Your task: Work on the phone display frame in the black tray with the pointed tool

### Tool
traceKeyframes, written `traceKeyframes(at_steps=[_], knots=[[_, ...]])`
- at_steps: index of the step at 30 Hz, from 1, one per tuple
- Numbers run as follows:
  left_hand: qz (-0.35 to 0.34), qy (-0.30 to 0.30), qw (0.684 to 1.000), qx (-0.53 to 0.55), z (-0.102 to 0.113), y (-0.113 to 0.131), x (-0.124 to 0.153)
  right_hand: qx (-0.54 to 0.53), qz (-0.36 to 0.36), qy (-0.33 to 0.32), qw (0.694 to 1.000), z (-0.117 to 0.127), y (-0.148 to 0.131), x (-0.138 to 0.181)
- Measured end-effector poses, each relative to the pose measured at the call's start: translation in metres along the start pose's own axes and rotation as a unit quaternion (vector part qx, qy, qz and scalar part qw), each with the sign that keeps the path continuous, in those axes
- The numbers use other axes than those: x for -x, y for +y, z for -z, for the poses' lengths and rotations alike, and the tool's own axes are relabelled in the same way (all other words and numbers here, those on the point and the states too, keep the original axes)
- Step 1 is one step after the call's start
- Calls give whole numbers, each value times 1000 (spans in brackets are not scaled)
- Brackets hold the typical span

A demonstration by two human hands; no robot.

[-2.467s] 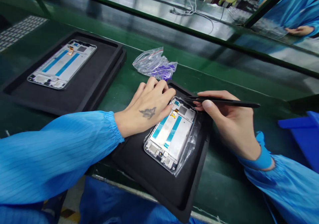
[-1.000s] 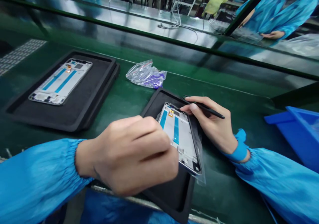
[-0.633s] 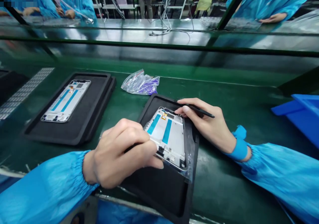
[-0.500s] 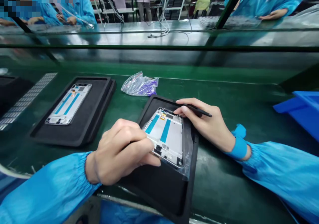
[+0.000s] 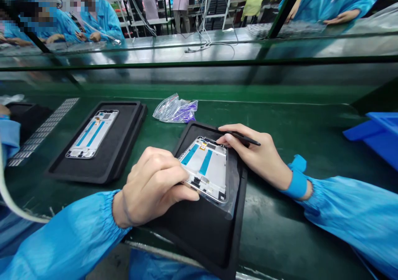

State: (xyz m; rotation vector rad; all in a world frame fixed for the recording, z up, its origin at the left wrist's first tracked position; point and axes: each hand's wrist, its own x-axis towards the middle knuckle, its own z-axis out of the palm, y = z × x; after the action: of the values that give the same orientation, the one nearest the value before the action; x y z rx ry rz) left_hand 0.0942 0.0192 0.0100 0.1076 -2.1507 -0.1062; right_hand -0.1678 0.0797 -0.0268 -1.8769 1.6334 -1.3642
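Observation:
A phone frame [image 5: 207,168] with two blue strips lies tilted in a black foam tray [image 5: 214,230] in front of me, on a clear plastic film. My left hand [image 5: 155,186] is closed, pinching the frame's near left edge. My right hand [image 5: 258,153] rests at the frame's far end and grips black tweezers [image 5: 244,137], whose tips touch the frame's top corner. Both arms wear blue sleeves.
A second black tray [image 5: 115,164] holding another phone frame [image 5: 92,134] sits to the left on the green belt. A crumpled clear bag [image 5: 175,109] lies behind my tray. A blue bin [image 5: 376,137] stands at the right. Other people in blue work across the line.
My left hand left the frame's far end and came to its near left edge, closing on it. The frame turned and tilted slightly. My view rose; the right hand stayed with the tweezers.

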Motion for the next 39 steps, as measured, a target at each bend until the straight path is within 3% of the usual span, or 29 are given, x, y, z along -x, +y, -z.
traceKeyframes(at_steps=[11,20,32,39], knots=[[-32,-34,999,17,0,2,0,10,1,-2,1000,1,0,0],[-69,-45,989,124,-11,-1,13,16,14,-4,1000,1,1,0],[-73,-70,988,113,-7,1,11,20,3,-5,1000,0,2,0],[-145,-147,975,82,0,7,7,-62,-27,30,997,-2,3,-1]])
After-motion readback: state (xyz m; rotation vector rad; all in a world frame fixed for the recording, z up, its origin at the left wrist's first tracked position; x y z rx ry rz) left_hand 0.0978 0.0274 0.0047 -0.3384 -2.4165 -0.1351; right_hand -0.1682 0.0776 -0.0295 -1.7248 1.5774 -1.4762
